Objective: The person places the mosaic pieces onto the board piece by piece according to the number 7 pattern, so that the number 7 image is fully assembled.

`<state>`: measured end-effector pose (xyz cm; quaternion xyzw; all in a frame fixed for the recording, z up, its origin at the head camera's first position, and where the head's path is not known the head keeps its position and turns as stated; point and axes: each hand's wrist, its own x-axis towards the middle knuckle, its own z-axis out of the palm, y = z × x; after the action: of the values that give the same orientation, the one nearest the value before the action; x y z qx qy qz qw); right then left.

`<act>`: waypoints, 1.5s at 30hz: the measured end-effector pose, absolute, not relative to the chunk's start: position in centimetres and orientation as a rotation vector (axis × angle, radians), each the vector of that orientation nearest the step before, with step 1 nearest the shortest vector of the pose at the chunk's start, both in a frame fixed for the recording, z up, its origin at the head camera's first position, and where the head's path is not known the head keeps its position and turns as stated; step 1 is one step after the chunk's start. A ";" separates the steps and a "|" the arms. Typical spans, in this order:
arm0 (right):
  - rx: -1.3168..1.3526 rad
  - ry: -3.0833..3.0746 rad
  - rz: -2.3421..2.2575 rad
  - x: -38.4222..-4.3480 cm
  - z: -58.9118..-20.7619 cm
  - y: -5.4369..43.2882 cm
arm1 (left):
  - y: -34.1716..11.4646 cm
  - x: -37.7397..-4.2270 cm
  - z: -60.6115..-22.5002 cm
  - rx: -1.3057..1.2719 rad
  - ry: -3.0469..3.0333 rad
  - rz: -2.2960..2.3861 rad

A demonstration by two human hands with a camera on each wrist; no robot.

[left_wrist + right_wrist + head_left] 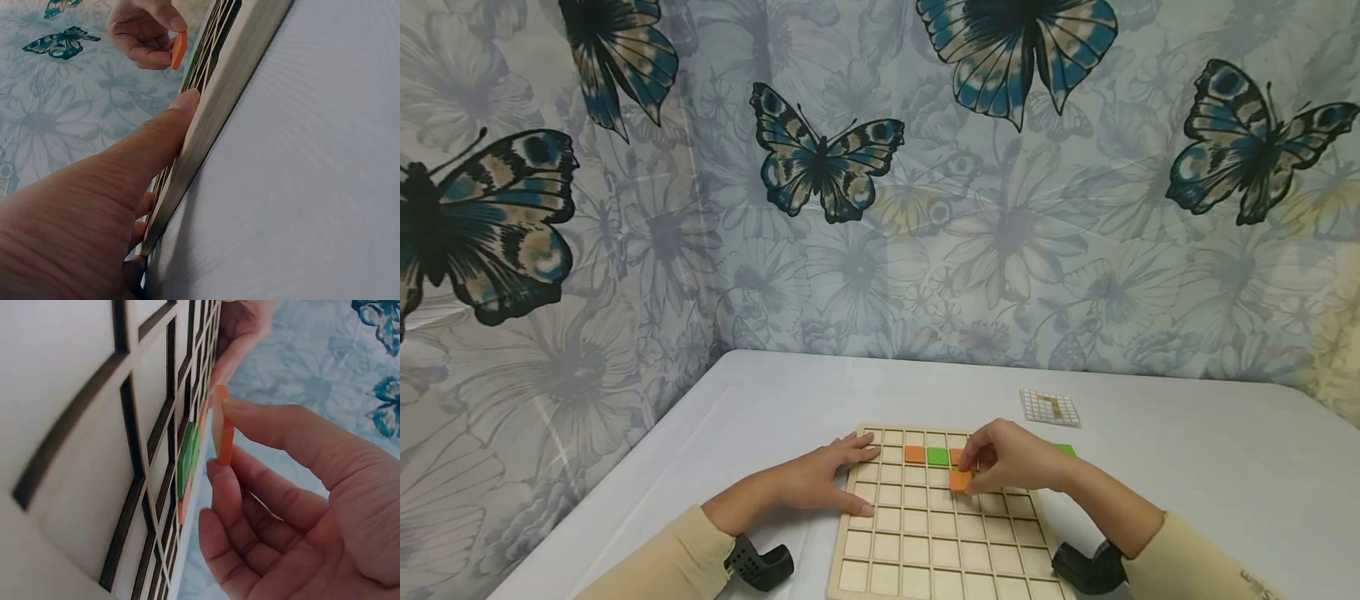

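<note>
A square orange tile (960, 481) is pinched between the thumb and fingers of my right hand (1018, 457), over the upper part of the wooden grid board (906, 550). In the right wrist view the held tile (225, 434) stands on edge, apart from the board's surface. Behind it, a green tile (185, 459) sits in the grid. One row of the board holds an orange tile (914, 454), a green tile (937, 456) and another orange tile (956, 456) partly hidden by my right fingers. My left hand (812, 478) rests spread on the board's left edge, its thumb on the rim.
A small card with a printed grid pattern (1051, 408) lies beyond the board, to the right. Something green (1065, 450) shows on the white table (790, 392) behind my right wrist. A butterfly-printed curtain (850, 275) hangs around the table's back and left.
</note>
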<state>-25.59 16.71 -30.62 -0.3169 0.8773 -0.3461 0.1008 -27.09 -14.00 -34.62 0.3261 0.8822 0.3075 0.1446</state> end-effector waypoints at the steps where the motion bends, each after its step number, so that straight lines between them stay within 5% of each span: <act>1: -0.942 2.584 -1.019 -25.6 -30.6 16.8 | -14.0 -27.1 -34.6 0.939 2.543 0.884; 45: -0.994 2.513 -0.888 -25.0 -30.3 16.7 | -13.9 -27.0 -34.6 0.939 2.551 0.888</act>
<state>-24.98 16.73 -30.26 -0.3455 0.8737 -0.3088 0.1479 -27.03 -13.86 -34.63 0.3251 0.8832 0.3074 0.1406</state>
